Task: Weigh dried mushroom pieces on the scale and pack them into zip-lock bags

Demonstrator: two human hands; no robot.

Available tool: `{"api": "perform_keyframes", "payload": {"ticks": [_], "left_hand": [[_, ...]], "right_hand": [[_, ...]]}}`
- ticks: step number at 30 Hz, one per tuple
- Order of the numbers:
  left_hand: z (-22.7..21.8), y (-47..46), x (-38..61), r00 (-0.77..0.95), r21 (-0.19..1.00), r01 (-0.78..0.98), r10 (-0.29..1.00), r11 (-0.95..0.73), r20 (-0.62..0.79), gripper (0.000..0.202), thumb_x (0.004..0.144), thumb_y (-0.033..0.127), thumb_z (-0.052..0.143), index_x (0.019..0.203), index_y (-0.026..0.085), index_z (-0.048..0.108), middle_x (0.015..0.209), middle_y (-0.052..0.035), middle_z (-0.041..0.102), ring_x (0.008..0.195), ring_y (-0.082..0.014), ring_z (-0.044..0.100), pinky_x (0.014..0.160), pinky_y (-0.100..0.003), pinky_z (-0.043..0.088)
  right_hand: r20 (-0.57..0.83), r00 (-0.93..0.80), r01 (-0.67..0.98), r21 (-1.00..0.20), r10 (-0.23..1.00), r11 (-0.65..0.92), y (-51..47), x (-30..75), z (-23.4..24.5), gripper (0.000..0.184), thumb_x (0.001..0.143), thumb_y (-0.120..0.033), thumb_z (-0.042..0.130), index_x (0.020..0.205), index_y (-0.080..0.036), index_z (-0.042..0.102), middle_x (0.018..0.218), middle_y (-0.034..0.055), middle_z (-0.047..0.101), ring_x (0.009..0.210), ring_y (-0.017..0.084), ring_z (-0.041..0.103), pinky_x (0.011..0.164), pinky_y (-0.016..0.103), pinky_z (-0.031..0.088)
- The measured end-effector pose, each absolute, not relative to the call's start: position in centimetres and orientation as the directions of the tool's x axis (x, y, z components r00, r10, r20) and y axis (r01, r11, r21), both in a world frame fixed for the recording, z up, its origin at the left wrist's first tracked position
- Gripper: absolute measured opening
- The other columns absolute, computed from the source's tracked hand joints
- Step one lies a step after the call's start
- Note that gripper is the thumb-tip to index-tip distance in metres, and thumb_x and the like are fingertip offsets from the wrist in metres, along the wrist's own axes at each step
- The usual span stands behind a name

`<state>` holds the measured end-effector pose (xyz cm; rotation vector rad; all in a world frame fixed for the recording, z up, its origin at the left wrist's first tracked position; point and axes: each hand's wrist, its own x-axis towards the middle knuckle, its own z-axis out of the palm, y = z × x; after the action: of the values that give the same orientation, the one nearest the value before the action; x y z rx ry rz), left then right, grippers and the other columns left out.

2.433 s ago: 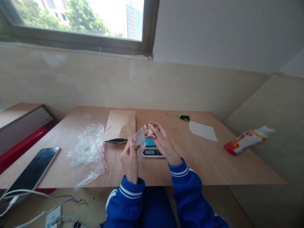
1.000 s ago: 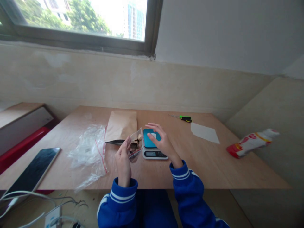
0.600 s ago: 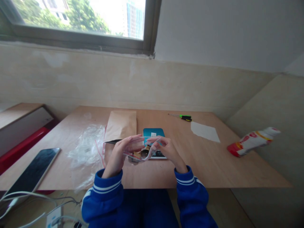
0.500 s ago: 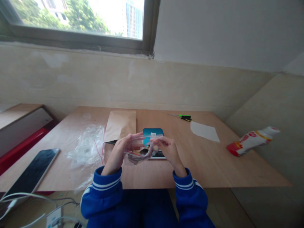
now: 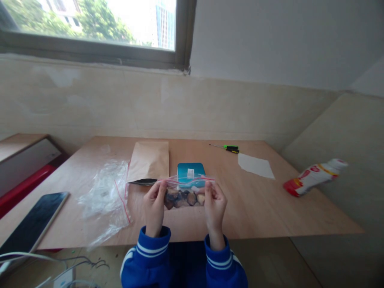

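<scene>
Since earlier we raised the zip bag of mushrooms upright; left hand and right hand pinch its top corners, centre frame, above the plywood table under the window.

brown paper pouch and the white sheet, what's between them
The teal scale sits between the brown paper pouch and the white sheet in the head view, its near edge hidden behind the zip bag that the left hand and right hand hold.

Clear zip bag with a red seal line, brown and tan pieces inside. Teal scale above it, kraft-brown paper bag at centre left. Blue sleeves with white stripes. Pale wood tabletop.
</scene>
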<state>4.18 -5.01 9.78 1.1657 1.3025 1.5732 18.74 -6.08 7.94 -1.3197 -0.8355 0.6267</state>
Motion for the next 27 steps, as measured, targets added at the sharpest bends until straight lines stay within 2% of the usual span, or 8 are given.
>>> {"api": "perform_keyframes", "payload": {"ticks": [4, 8, 15, 20, 24, 27], "left_hand": [[9.4, -5.6, 4.8, -0.372, 0.986, -0.061, 0.920, -0.157, 0.124, 0.032, 0.083, 0.044, 0.057, 0.068, 0.018, 0.066, 0.052, 0.0034, 0.054, 0.050, -0.0094, 0.048, 0.047, -0.018, 0.039], [8.7, -5.9, 4.8, -0.357, 0.983, -0.094, 0.927, -0.157, 0.114, 0.031, 0.083, 0.045, 0.058, 0.071, 0.018, 0.066, 0.059, 0.0016, 0.060, 0.057, -0.0108, 0.054, 0.052, -0.019, 0.043], [8.5, -5.9, 3.6, -0.253, 0.980, -0.115, 0.959, -0.162, 0.128, 0.025, 0.081, 0.042, 0.063, 0.073, 0.019, 0.062, 0.061, 0.0037, 0.057, 0.057, -0.0083, 0.051, 0.053, -0.016, 0.041], [8.1, -5.9, 2.8, -0.195, 0.981, -0.060, 0.966, -0.183, 0.168, 0.024, 0.081, 0.042, 0.063, 0.078, 0.018, 0.063, 0.067, 0.0009, 0.063, 0.065, -0.0115, 0.059, 0.060, -0.019, 0.047], [8.2, -6.1, 3.2, -0.261, 0.975, 0.012, 0.940, -0.223, 0.218, 0.025, 0.082, 0.043, 0.061, 0.078, 0.018, 0.061, 0.067, 0.0012, 0.063, 0.065, -0.0121, 0.062, 0.061, -0.020, 0.049], [8.4, -6.4, 3.7, -0.317, 0.962, 0.089, 0.908, -0.259, 0.274, 0.026, 0.083, 0.043, 0.060, 0.076, 0.018, 0.059, 0.064, 0.0020, 0.060, 0.060, -0.0111, 0.060, 0.056, -0.019, 0.048]], "right_hand": [[0.121, 0.562, 0.037, -0.992, 0.818, 0.121, -7.0, 18.8, 7.6, 0.049, 0.081, -0.063, 0.053, 0.080, -0.015, 0.066, 0.058, 0.0026, 0.065, 0.036, 0.008, 0.043, 0.034, 0.018, 0.032], [0.095, 0.509, -0.046, -0.990, 0.856, 0.137, -7.9, 18.8, 7.8, 0.048, 0.082, -0.062, 0.053, 0.079, -0.016, 0.064, 0.067, 0.0056, 0.070, 0.032, 0.005, 0.040, 0.031, 0.017, 0.031], [0.084, 0.593, -0.043, -0.990, 0.801, 0.136, -8.2, 19.3, 8.3, 0.047, 0.081, -0.062, 0.054, 0.075, -0.016, 0.061, 0.058, 0.0039, 0.068, 0.030, 0.004, 0.037, 0.028, 0.016, 0.027], [0.123, 0.623, 0.013, -0.989, 0.772, 0.147, -8.4, 20.0, 8.2, 0.046, 0.083, -0.060, 0.053, 0.073, -0.016, 0.062, 0.064, 0.0062, 0.070, 0.035, 0.007, 0.047, 0.031, 0.017, 0.032], [0.193, 0.642, 0.088, -0.980, 0.742, 0.179, -8.3, 20.1, 7.9, 0.043, 0.084, -0.057, 0.054, 0.079, -0.015, 0.065, 0.072, 0.0076, 0.071, 0.053, 0.013, 0.061, 0.038, 0.019, 0.040], [0.224, 0.677, 0.112, -0.973, 0.701, 0.203, -8.2, 19.8, 7.8, 0.043, 0.084, -0.055, 0.056, 0.078, -0.014, 0.065, 0.071, 0.0073, 0.070, 0.058, 0.015, 0.063, 0.040, 0.020, 0.042]]}}
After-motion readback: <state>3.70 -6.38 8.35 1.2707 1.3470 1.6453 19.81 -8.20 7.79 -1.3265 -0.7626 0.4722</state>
